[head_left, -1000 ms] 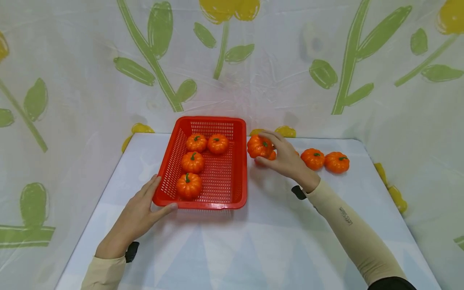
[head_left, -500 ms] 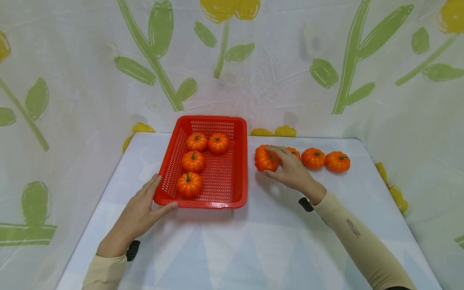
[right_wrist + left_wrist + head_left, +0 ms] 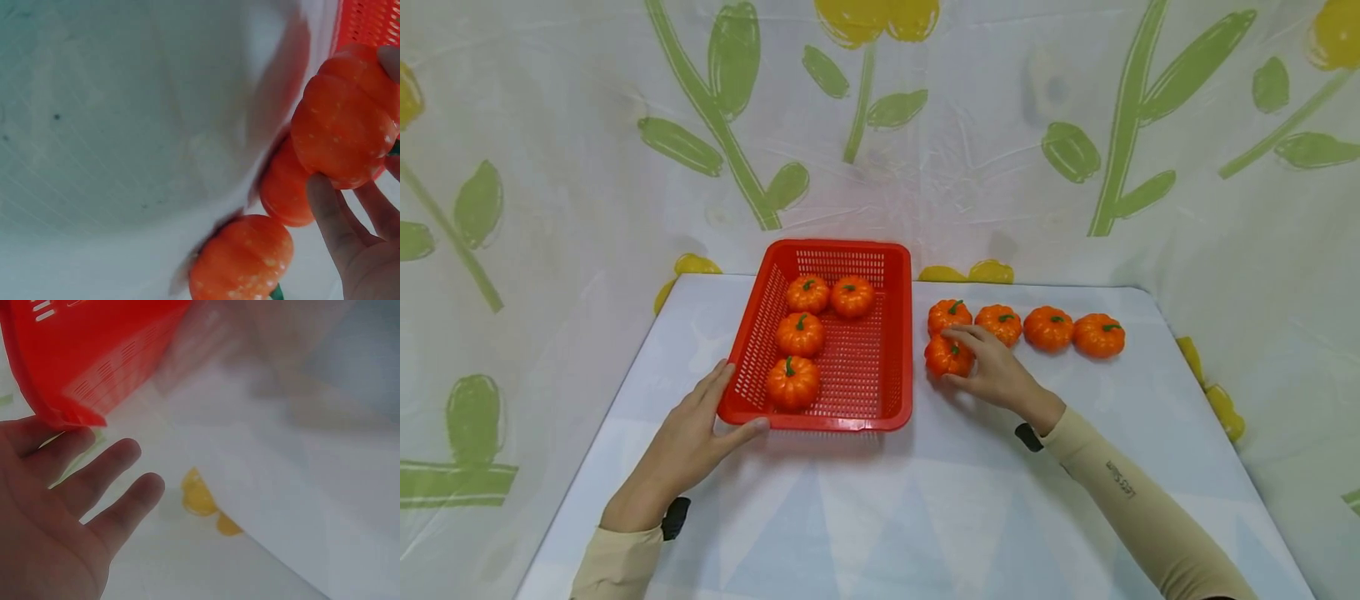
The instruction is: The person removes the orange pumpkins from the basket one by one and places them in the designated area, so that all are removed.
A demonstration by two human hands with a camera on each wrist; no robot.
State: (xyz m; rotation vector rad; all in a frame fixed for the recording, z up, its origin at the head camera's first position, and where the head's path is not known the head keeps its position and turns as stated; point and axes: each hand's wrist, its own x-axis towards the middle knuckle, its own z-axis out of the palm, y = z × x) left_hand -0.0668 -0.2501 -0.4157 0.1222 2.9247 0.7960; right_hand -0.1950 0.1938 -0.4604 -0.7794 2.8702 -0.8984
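My right hand (image 3: 992, 371) grips a small orange pumpkin (image 3: 948, 357) with thumb and fingers around its sides. In the right wrist view the held pumpkin (image 3: 347, 119) overlaps one behind it; whether it touches the table is unclear. Just beyond it, a row of similar pumpkins starts with one at its left end (image 3: 950, 317). My left hand (image 3: 681, 446) has its fingers extended at the near left corner of a red plastic basket (image 3: 895, 333). In the left wrist view, fingertips (image 3: 78, 439) touch the basket's rim. Several pumpkins (image 3: 793, 383) lie inside the basket, mostly along its left side.
More of the row, including a middle pumpkin (image 3: 1048, 328) and the rightmost pumpkin (image 3: 1099, 335), extends right along the back of the white table (image 3: 880, 517). A flower-printed curtain (image 3: 970, 167) hangs behind the table's far edge.
My right hand has brought its pumpkin down toward me from the back, in front of the row's left end, uncovering the pumpkins behind. My left hand and the basket have stayed put.
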